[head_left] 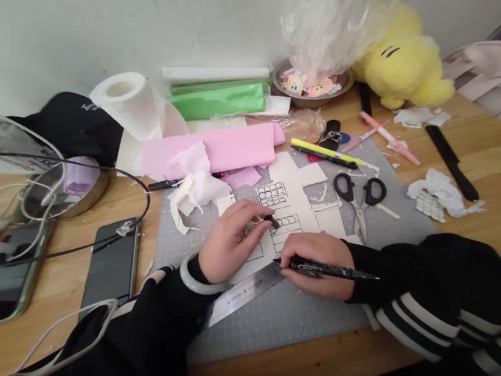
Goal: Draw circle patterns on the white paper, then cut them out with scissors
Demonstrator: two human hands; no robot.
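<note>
My left hand [234, 241] pinches a small black pen cap [273, 222] between thumb and fingers, over a cut white paper [293, 196]. Rows of circles and ruled lines are drawn on this paper in black. In my right hand [316, 261] is a black pen [332, 270], its tip pointing left near the paper's lower edge. Below my hands a metal ruler [246, 294] lies slanted on the grey cutting mat [284, 322]. Black-handled scissors [360, 196] rest right of the paper, with their blades toward me.
Pink paper [212, 147] and green packets [221, 101] lie behind the mat, beside a paper roll [131, 105]. A metal bowl [342, 86] and a yellow plush toy [402, 69] stand at the back right. Cables cross a phone [110, 264] on the left. A black comb [452, 161] lies right.
</note>
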